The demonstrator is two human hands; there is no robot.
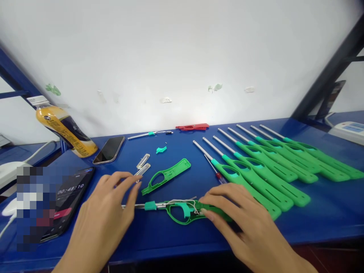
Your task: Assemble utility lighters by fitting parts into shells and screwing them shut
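Observation:
A green lighter half-shell (176, 220) lies near the table's front edge, with a metal tube (161, 205), a teal trigger and loose white wires in it. My right hand (236, 216) pinches at the parts in its handle; the fingertips hide what they grip. With thumb and index finger, my left hand (113, 204) closes on the near end of a clear plastic piece (143, 170), above the tube's far left. A second clear piece (143, 161) lies just behind it. Behind the assembly rests the other green half-shell (170, 174).
Several assembled green lighters (256, 178) fan out at the right, beside a screwdriver (218, 175). A red shell (193, 127), a loose tube (142, 135) and a teal piece (161, 150) lie behind. A bottle (68, 129) and two phones (109, 149) stand or lie left.

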